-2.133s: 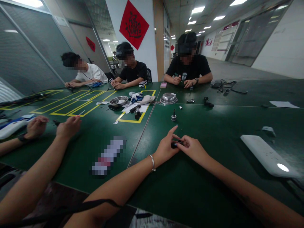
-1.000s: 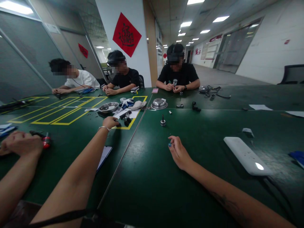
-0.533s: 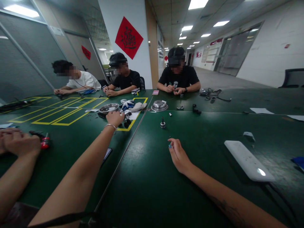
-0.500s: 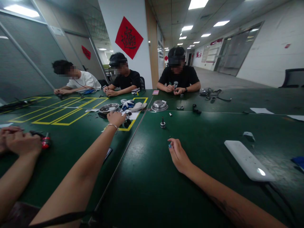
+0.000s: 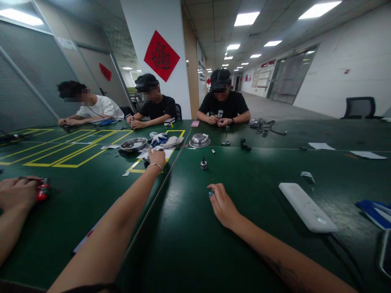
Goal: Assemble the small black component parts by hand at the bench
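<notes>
"Well, how do we manage this crowded patch of desk (image 5: 183, 244)?"

"From the left, our arm should clear the metal bowl (image 5: 133, 149). The black part (image 5: 146, 162) shows right beside our left hand (image 5: 157, 158), over the paper (image 5: 168, 154)."

"Are we pinching anything?"

"We cannot tell; the back of the hand hides our fingertips. Coming gently from above, without brushing the gloves (image 5: 158, 138), seems best."

"And the metal part (image 5: 203, 163)?"

"Upright, between our hands, the small cylinder (image 5: 213, 151) just behind it. It could tip, so we should go around it."

"Our right hand (image 5: 224, 205)?"

"Loosely curled, fingertips slightly apart, nothing visible between them, well short of the white power strip (image 5: 307, 207)."
</notes>
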### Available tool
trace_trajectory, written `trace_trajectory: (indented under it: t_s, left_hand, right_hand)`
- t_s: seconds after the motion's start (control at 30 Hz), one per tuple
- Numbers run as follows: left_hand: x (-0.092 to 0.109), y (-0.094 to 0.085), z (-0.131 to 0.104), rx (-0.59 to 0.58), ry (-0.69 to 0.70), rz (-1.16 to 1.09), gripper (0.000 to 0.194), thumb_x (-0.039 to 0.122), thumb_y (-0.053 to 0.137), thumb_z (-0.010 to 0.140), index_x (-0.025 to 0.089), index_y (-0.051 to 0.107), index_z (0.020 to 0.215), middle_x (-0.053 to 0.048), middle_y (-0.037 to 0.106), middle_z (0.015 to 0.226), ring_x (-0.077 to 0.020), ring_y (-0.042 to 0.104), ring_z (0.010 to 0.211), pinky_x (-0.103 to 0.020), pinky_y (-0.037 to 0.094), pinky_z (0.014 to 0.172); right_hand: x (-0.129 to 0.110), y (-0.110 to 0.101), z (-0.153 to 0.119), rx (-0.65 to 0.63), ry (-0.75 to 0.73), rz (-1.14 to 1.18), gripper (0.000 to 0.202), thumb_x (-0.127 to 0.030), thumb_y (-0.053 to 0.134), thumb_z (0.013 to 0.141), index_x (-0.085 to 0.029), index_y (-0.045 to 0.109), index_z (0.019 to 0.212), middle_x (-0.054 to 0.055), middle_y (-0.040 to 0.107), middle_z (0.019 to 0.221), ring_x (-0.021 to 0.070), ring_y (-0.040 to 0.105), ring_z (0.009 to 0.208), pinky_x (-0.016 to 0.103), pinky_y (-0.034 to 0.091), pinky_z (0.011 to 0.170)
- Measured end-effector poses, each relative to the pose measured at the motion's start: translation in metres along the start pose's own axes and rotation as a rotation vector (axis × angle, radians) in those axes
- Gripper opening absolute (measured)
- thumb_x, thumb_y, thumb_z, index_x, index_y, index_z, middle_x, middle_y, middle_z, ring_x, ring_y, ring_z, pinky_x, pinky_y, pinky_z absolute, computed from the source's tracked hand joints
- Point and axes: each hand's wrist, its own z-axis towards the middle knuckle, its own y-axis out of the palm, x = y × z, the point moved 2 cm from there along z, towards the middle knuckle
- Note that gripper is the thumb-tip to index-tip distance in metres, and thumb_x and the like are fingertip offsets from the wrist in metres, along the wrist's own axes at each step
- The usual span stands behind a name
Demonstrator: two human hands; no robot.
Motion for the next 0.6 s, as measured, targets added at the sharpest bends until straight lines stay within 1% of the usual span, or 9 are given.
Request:
trace_trajectory:
  t_s: [0.07, 0.13, 0.23, 0.3, 0.47, 0.6]
  left_hand:
    - [0.005, 0.002, -0.001, -0.026, -0.007, 0.006, 0.033, 0.013, 0.041, 0.078, 0.009, 0.067, 0.097, -0.019, 0.066, 0.101, -0.0308, 0.054, 0.106, -0.051, 0.008, 0.103]
    - [0.008, 0.003, -0.001, -0.043, -0.023, 0.014, 0.034, 0.013, 0.040, 0.079, 0.007, 0.065, 0.101, -0.022, 0.064, 0.105, -0.0321, 0.055, 0.104, -0.052, 0.007, 0.102]
    - [0.012, 0.006, -0.001, -0.069, -0.037, 0.024, 0.036, 0.015, 0.039, 0.081, 0.005, 0.063, 0.106, -0.026, 0.059, 0.113, -0.0351, 0.051, 0.109, -0.053, 0.006, 0.101]
    - [0.015, 0.008, -0.001, -0.087, -0.035, 0.026, 0.035, 0.017, 0.040, 0.082, 0.005, 0.064, 0.105, -0.027, 0.057, 0.116, -0.0367, 0.047, 0.115, -0.052, 0.007, 0.101]
    - [0.021, 0.010, -0.003, -0.105, -0.013, 0.006, 0.034, 0.018, 0.040, 0.084, 0.008, 0.065, 0.103, -0.025, 0.057, 0.116, -0.0355, 0.042, 0.118, -0.044, 0.023, 0.094]
    - [0.024, 0.010, -0.008, -0.074, -0.029, 0.004, 0.037, 0.016, 0.033, 0.087, 0.010, 0.064, 0.106, -0.022, 0.056, 0.117, -0.0343, 0.041, 0.115, -0.041, 0.027, 0.089]
  right_hand:
    - [-0.001, 0.000, 0.000, -0.005, 0.000, -0.014, 0.028, -0.025, 0.030, 0.097, -0.016, 0.044, 0.119, 0.011, 0.044, 0.110, 0.0204, 0.054, 0.085, 0.031, 0.048, 0.067]
    - [-0.001, 0.000, 0.000, -0.012, 0.000, -0.028, 0.027, -0.024, 0.031, 0.097, -0.016, 0.045, 0.119, 0.011, 0.045, 0.110, 0.0208, 0.054, 0.086, 0.031, 0.048, 0.068]
    - [-0.001, 0.001, 0.001, -0.028, -0.001, -0.050, 0.027, -0.023, 0.033, 0.097, -0.018, 0.045, 0.120, 0.010, 0.045, 0.111, 0.0210, 0.054, 0.088, 0.032, 0.048, 0.070]
    - [-0.001, 0.001, 0.001, -0.029, -0.010, -0.063, 0.026, -0.023, 0.034, 0.096, -0.018, 0.046, 0.119, 0.010, 0.045, 0.111, 0.0215, 0.054, 0.090, 0.032, 0.048, 0.072]
    - [0.000, 0.001, 0.001, -0.021, -0.047, -0.080, 0.025, -0.022, 0.035, 0.096, -0.017, 0.046, 0.118, 0.010, 0.045, 0.110, 0.0223, 0.053, 0.093, 0.033, 0.048, 0.077]
    - [-0.001, 0.001, 0.001, -0.024, -0.052, -0.098, 0.024, -0.021, 0.038, 0.095, -0.018, 0.047, 0.117, 0.010, 0.046, 0.108, 0.0228, 0.052, 0.095, 0.034, 0.047, 0.079]
